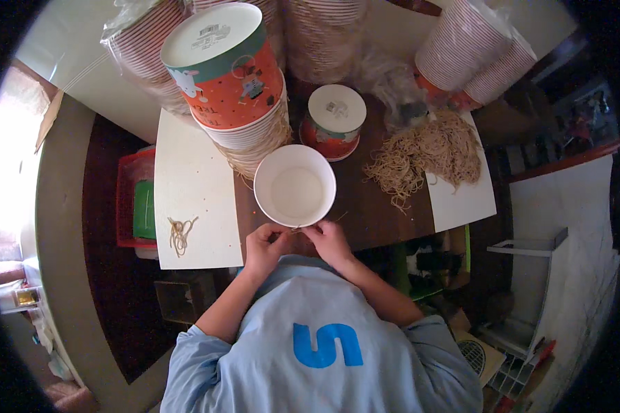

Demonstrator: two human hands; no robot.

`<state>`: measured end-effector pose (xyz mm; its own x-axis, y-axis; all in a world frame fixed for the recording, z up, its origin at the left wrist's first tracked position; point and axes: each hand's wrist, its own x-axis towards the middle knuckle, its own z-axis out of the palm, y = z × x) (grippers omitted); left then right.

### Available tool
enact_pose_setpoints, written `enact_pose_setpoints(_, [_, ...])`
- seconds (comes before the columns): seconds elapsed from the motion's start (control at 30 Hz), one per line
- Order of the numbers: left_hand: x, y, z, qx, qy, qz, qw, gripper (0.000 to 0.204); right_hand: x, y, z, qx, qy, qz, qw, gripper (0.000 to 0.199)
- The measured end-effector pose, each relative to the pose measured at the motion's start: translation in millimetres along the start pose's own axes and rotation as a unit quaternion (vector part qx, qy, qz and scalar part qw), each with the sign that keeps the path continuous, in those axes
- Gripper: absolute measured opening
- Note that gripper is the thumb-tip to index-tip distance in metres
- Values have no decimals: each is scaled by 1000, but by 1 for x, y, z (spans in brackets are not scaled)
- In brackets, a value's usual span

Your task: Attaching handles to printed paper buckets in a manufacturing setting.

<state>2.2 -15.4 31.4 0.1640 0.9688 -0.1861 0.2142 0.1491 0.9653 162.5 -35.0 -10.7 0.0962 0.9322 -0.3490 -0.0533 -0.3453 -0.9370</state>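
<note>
A white-lined paper bucket (297, 186) stands mouth up at the table's near edge, in front of my body. My left hand (263, 249) is at its near rim, fingertips pinched on a tan cord. Close beside it, my right hand (329, 245) also pinches the cord, and a loose cord end sticks out past its fingers. Most of the cord is hidden by the fingers, so I cannot tell whether it is knotted. Behind the bucket, a red and green paper bucket (335, 113) sits upside down.
A tall stack of nested buckets (234, 76) with cords hanging at its side rises at the back left. A heap of tan cords (434, 153) lies to the right, and a few cords (180, 235) lie at left. Plastic-wrapped bucket stacks (461, 48) stand behind.
</note>
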Motion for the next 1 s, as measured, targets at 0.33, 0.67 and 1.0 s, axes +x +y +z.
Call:
enact_pose_setpoints(0.33, [6, -6, 0, -191, -98, -201, 956, 14, -3, -21, -2, -493, 134, -236, 827, 20])
enact_pose_setpoints(0.67, [-20, 10, -14, -62, -153, -160, 973, 19, -35, -50, -20, -420, 29, -215, 881, 19])
enact_pose_setpoints(1.0, [-34, 69, -20, -11, -239, -21, 971, 12, -10, -40, -22, -314, -13, -416, 853, 14])
